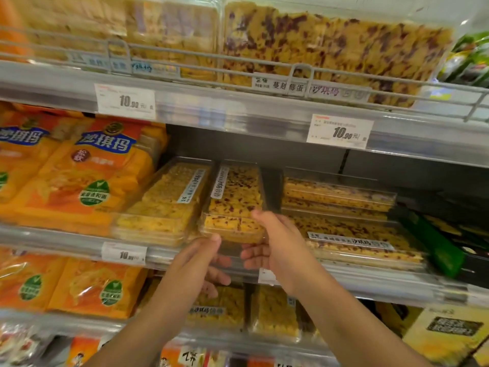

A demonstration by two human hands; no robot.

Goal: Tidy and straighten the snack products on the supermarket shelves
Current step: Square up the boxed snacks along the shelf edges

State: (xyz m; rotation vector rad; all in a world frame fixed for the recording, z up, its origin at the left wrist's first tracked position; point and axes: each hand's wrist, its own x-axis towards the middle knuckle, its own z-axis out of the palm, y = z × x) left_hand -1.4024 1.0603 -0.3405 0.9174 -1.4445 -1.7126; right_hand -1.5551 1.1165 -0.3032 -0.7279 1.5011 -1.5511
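Two hands grip one clear cranberry-cake box (pixel 234 205): left hand (pixel 197 263) and right hand (pixel 275 239) curl under its front edge, thumbs on top, presumably squaring it.

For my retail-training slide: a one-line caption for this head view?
Both hands, left and right, hold a clear cranberry snack box on the middle shelf.
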